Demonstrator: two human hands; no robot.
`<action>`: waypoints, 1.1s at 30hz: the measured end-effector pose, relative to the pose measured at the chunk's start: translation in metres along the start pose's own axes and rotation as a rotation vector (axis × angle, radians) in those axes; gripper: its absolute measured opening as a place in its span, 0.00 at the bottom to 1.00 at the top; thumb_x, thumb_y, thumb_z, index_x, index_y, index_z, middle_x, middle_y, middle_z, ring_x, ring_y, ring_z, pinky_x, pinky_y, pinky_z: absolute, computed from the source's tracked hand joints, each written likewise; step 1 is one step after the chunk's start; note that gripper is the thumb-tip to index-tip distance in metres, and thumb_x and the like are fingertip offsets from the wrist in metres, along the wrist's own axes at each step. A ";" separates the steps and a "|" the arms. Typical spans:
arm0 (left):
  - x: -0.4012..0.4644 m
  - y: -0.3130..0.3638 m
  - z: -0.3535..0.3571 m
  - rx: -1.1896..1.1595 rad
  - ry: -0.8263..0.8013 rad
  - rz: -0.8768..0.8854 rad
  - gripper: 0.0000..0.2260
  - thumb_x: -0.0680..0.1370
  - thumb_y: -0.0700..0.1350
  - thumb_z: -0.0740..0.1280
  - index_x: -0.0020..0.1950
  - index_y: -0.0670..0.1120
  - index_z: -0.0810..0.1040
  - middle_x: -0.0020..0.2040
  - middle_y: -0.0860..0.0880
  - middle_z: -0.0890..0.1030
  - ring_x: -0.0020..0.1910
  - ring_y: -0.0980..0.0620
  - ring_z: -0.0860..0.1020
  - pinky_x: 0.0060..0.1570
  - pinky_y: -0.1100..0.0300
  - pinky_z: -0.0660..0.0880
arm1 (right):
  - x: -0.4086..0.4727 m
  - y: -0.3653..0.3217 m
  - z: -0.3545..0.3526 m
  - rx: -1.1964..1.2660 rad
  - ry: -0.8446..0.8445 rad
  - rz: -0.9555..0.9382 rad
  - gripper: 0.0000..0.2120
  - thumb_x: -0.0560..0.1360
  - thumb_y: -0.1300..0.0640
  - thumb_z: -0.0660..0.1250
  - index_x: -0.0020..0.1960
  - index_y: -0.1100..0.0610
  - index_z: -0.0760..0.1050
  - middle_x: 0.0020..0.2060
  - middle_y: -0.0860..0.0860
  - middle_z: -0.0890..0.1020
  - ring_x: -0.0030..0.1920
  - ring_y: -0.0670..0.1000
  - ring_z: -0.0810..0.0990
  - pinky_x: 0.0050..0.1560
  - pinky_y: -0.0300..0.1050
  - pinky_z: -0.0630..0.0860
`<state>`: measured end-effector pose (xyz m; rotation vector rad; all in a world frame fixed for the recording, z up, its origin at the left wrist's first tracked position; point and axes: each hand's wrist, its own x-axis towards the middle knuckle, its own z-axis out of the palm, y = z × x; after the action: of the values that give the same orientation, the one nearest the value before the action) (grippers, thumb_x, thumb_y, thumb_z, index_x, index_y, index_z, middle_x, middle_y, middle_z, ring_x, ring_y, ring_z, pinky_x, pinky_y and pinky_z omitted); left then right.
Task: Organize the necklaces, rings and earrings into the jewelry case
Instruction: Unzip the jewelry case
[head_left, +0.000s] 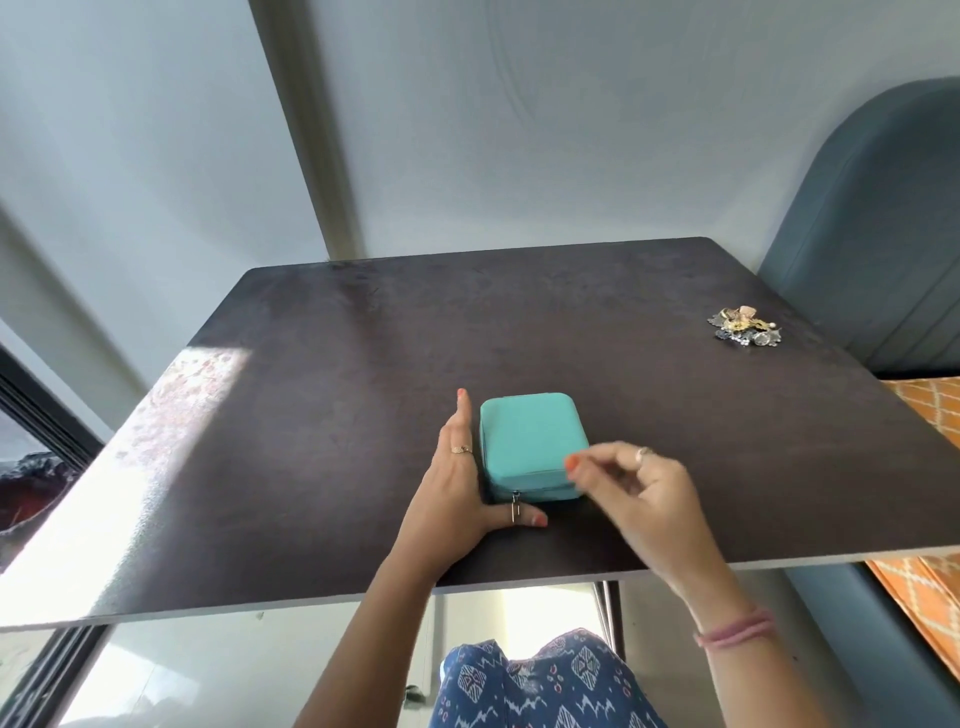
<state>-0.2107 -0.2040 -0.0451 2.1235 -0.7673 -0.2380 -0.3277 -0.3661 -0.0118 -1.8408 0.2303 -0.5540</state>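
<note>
The small teal fabric jewelry case (530, 447) with rounded corners sits shut on the dark brown table (311, 415), right between the two hands. There is one case. One little metal zipper pull (516, 506) hangs from its near side, just above the left thumb.

The left hand (460, 480) lies flat against the left side of the case. Its fingers are straight and point away, and its thumb runs along the near side, under the case. It grips nothing. It wears one ring.

The right hand (631, 488) hovers at the near right corner of the case. Its fingers are curled in, with the fingertips close to the corner. They are blurry, so I cannot tell if they pinch anything. It wears one ring too.

One small pile of gold and silver jewelry (744, 328) lies far past the right fingers, well apart from the case. The pieces are too small to count.
</note>
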 end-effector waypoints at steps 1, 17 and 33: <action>-0.006 0.001 0.001 -0.023 0.025 -0.011 0.62 0.55 0.64 0.76 0.72 0.60 0.33 0.70 0.59 0.55 0.71 0.61 0.57 0.68 0.66 0.56 | 0.008 0.003 -0.004 0.039 0.082 0.008 0.02 0.73 0.57 0.71 0.45 0.54 0.83 0.39 0.48 0.85 0.40 0.41 0.81 0.43 0.32 0.74; -0.038 0.006 0.021 0.295 0.359 0.150 0.09 0.74 0.53 0.71 0.39 0.49 0.79 0.38 0.58 0.76 0.40 0.57 0.72 0.39 0.65 0.71 | 0.049 0.034 0.011 -0.146 -0.181 -0.017 0.19 0.78 0.53 0.65 0.68 0.46 0.71 0.68 0.38 0.70 0.67 0.33 0.66 0.64 0.24 0.61; 0.049 -0.009 -0.046 0.445 0.127 -0.025 0.06 0.78 0.43 0.64 0.51 0.50 0.80 0.47 0.51 0.82 0.51 0.48 0.77 0.48 0.56 0.73 | 0.051 0.031 0.007 -0.158 -0.249 0.035 0.21 0.79 0.52 0.64 0.71 0.47 0.68 0.68 0.36 0.68 0.64 0.26 0.63 0.57 0.17 0.58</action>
<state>-0.1490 -0.1990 -0.0183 2.5381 -0.7712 0.0636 -0.2761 -0.3919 -0.0294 -2.0346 0.1406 -0.2842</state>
